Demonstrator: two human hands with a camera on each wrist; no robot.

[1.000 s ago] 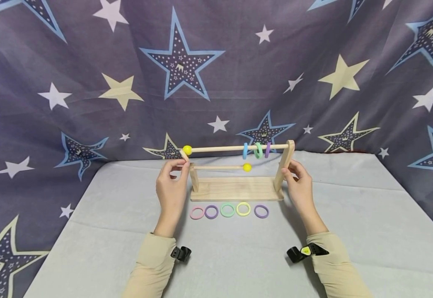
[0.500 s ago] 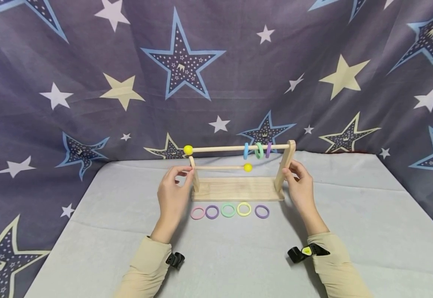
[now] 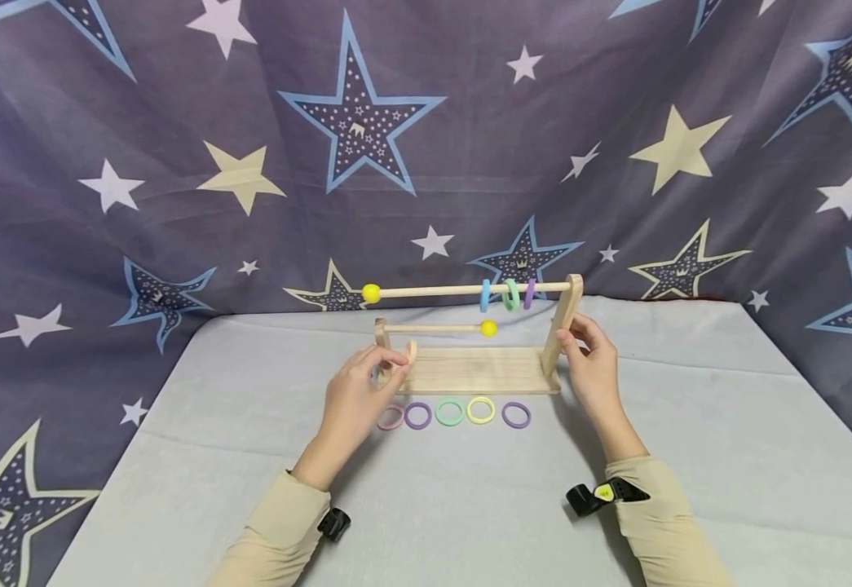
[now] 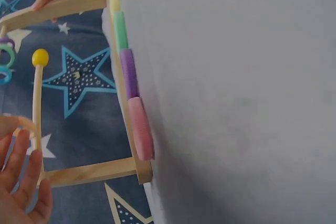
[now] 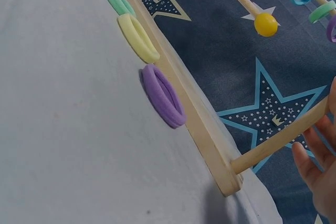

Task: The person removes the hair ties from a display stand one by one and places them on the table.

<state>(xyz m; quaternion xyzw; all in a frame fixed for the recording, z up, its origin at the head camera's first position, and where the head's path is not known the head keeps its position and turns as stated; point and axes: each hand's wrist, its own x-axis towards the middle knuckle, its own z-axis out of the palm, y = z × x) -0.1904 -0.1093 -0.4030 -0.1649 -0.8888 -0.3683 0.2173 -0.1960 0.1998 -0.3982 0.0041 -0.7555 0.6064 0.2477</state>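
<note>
Left hand point(image 3: 362, 390) pinches a peach ring point(image 3: 412, 352)

Thumb and fingertips meet on the peach ring near the lower rod point(image 3: 440, 328), over the wooden base point(image 3: 484, 371). The right hand point(image 3: 592, 359) grips the tall post point(image 3: 567, 306) between thumb and fingers. From that post runs the upper rod point(image 3: 426, 291), carrying a blue ring point(image 3: 484, 296), a green ring point(image 3: 517, 295) and a purple ring point(image 3: 530, 293). Five more rings point(image 4: 121, 30) lie in a row on the grey cloth point(image 3: 470, 489).

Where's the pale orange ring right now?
In the head view, the pale orange ring is just left of center, pinched by the left hand, slightly below the lower rod in the image.
</note>
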